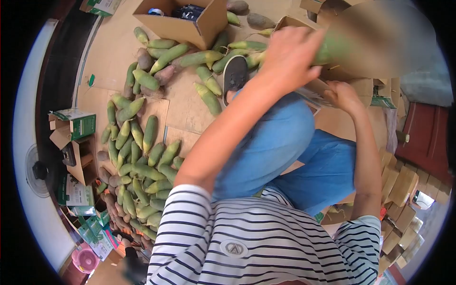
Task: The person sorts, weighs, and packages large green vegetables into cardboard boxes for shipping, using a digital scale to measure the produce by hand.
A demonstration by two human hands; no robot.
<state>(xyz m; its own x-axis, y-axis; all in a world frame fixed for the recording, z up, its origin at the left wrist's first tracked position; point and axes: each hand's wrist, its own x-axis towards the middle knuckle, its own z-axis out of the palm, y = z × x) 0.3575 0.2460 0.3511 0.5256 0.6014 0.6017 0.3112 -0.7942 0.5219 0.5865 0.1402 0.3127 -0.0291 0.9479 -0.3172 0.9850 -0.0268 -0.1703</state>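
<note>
My left hand reaches over a cardboard box, its fingers and thumb around one end of a green radish. The radish is smeared by motion, and its far end cannot be made out. My right hand is closed on the near edge of the same box, beside my raised knee. Beyond my left hand, more green radishes lie on the cardboard-covered floor, close to my dark shoe.
A large heap of green radishes and reddish-brown roots lies left. An open box with dark items stands at the top. Cartons line the left, with a pink fan lower down. Flattened cardboard is stacked right. A large blur covers the upper right.
</note>
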